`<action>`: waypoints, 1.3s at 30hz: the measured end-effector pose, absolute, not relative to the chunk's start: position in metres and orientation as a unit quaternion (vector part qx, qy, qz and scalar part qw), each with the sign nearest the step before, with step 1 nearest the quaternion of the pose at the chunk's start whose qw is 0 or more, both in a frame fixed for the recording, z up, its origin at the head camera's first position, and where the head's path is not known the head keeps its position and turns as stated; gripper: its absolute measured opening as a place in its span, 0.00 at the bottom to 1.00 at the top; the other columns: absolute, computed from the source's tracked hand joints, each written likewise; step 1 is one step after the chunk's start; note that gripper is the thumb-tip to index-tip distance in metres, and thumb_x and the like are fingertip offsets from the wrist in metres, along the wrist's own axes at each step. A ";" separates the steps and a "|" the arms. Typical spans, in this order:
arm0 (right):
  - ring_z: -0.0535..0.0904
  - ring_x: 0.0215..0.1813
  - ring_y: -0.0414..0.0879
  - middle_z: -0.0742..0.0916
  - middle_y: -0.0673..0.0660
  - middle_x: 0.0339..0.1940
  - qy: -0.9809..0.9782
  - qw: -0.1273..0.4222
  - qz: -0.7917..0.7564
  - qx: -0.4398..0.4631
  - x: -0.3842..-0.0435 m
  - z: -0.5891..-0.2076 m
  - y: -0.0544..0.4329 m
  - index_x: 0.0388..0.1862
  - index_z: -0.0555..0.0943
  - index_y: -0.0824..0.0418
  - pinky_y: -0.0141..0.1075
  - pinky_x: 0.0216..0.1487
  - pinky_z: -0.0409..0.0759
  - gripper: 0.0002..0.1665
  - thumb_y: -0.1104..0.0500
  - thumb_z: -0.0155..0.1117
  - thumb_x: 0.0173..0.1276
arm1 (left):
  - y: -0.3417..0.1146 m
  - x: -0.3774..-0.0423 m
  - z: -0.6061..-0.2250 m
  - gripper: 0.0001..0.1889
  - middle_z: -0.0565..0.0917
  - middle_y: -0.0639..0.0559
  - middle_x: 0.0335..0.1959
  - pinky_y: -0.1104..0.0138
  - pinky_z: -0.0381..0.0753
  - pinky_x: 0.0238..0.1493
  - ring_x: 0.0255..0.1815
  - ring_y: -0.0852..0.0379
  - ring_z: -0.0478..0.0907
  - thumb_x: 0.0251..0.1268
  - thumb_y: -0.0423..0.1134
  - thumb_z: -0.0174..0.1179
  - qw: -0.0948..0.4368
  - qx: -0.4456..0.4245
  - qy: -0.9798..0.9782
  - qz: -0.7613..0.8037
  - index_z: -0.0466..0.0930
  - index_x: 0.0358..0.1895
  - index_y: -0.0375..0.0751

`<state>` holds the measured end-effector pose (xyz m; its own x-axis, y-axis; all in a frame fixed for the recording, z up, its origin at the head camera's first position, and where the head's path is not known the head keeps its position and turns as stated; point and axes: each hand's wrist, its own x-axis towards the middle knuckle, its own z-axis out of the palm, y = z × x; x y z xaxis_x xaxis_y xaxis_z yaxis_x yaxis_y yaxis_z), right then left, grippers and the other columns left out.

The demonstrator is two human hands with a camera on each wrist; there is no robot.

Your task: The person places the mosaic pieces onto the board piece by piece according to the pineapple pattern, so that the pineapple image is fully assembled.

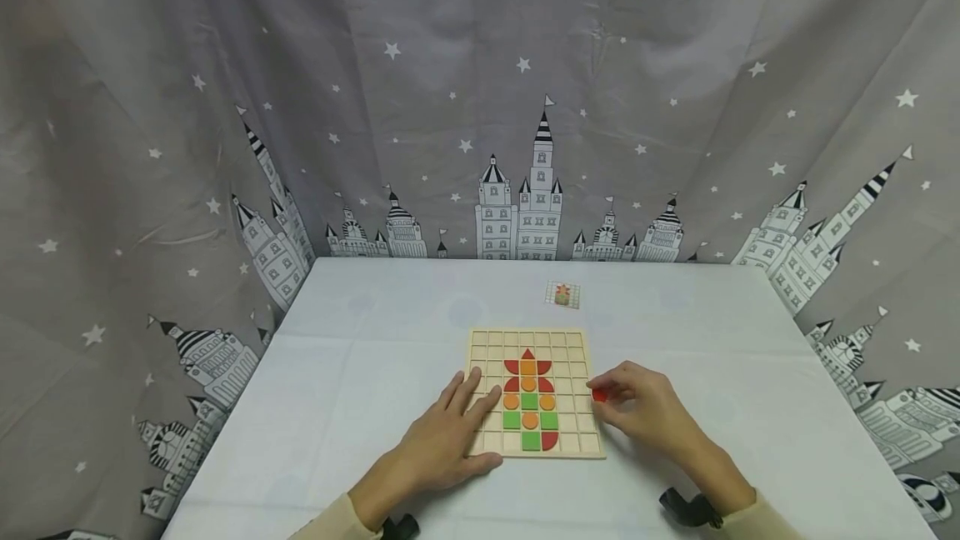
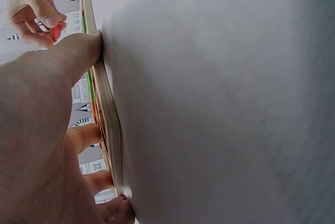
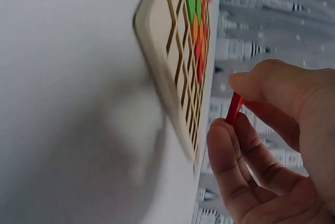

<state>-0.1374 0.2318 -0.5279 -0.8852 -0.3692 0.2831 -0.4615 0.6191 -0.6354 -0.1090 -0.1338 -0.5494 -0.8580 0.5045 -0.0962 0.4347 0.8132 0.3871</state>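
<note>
A square wooden grid board [image 1: 576, 357] lies on the white table, with red, orange and green flat tiles set in its middle columns. My left hand [image 1: 447, 437] rests spread on the board's left side, fingertips over the grid and thumb at the near edge. In the left wrist view the thumb [image 2: 84, 51] lies against the board's side. Just off the board's right edge, my right hand [image 1: 647, 407] pinches a small red tile [image 1: 599, 395]. The right wrist view shows that red tile [image 3: 234, 109] edge-on between thumb and fingers; its full outline is partly covered.
Behind the board lies a small picture card [image 1: 562, 295] showing a similar coloured pattern on a grid. A grey curtain [image 1: 420, 90] printed with castles and stars hangs behind the white table [image 1: 375, 357]. Dark straps with black devices [image 1: 686, 508] sit at the wrists.
</note>
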 end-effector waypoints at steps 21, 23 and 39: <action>0.88 0.43 0.39 0.96 0.46 0.41 -0.846 0.060 0.324 0.420 -0.133 -0.546 0.158 0.45 0.96 0.56 0.32 0.50 0.89 0.12 0.65 0.90 0.66 | -0.132 -0.108 -0.546 0.52 0.56 0.34 0.99 0.35 0.79 0.85 0.98 0.26 0.55 0.78 0.71 0.71 0.091 0.248 0.950 0.169 0.64 0.95 0.51; 0.87 0.45 0.37 0.96 0.45 0.41 -0.847 0.056 0.314 0.425 -0.131 -0.546 0.154 0.45 0.96 0.54 0.31 0.52 0.88 0.11 0.64 0.89 0.67 | -0.132 -0.108 -0.546 0.52 0.56 0.34 0.99 0.35 0.79 0.85 0.98 0.26 0.55 0.78 0.70 0.71 0.091 0.248 0.950 0.168 0.64 0.95 0.51; 0.89 0.55 0.39 0.93 0.44 0.45 -0.858 0.048 0.262 0.440 -0.126 -0.550 0.133 0.42 0.96 0.51 0.37 0.60 0.91 0.08 0.59 0.90 0.70 | -0.133 -0.108 -0.542 0.51 0.56 0.33 0.98 0.35 0.80 0.84 0.98 0.25 0.56 0.79 0.70 0.70 0.092 0.251 0.948 0.173 0.65 0.95 0.50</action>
<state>-0.1259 0.1325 -0.5497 -0.6082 -0.7295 0.3129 -0.7797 0.4752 -0.4077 -0.1079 -0.1325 -0.5417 -0.8570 0.5077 -0.0886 0.4438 0.8144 0.3738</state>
